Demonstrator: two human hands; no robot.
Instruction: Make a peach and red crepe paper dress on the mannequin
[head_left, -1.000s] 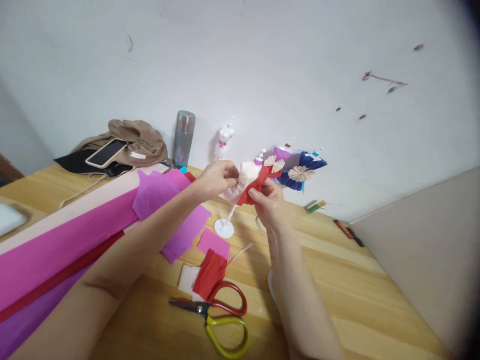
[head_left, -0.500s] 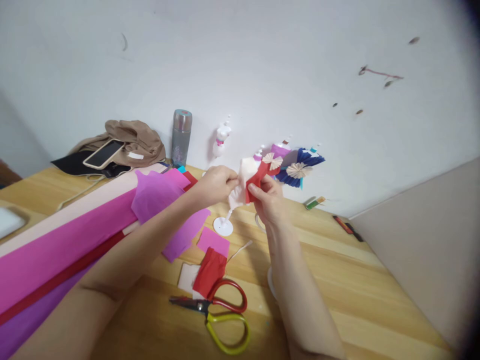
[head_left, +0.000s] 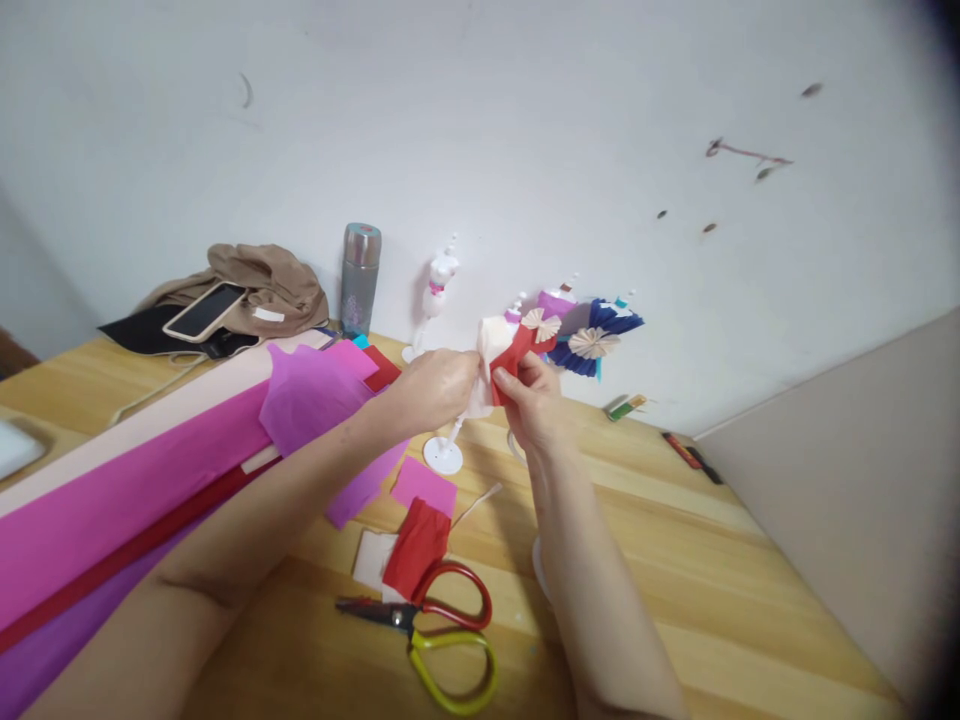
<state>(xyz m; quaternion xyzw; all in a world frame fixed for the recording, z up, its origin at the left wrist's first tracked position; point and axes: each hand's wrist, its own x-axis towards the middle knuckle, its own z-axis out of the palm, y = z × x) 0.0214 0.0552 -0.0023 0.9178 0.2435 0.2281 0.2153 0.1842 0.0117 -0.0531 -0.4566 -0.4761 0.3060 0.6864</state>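
Between my hands a small white dress form is dressed in cream crepe paper (head_left: 491, 338) and red crepe paper (head_left: 512, 352), with a pleated cream paper bow (head_left: 540, 325) at its top. My left hand (head_left: 441, 388) is closed at the cream paper's left edge, pinching it; its fingertips are partly hidden. My right hand (head_left: 538, 400) grips the red paper, thumb in front and fingers behind. Below them a white round stand base (head_left: 443, 455) rests on the wooden table. Scissors (head_left: 405, 618) with one red and one yellow handle lie nearer me, beside red (head_left: 417, 545) and pink paper pieces (head_left: 424, 487).
Long paper strips (head_left: 150, 455) cover the table's left side. Behind stand a flask (head_left: 361, 285), a bare dress form (head_left: 441, 280) and a form in blue pleated paper (head_left: 600, 345). A phone (head_left: 206, 312) lies on brown cloth (head_left: 270, 280). The wall closes off the back.
My left hand has closed further and turned its knuckles up at the cream paper's edge. My right hand keeps hold of the red paper. The view has shifted slightly.
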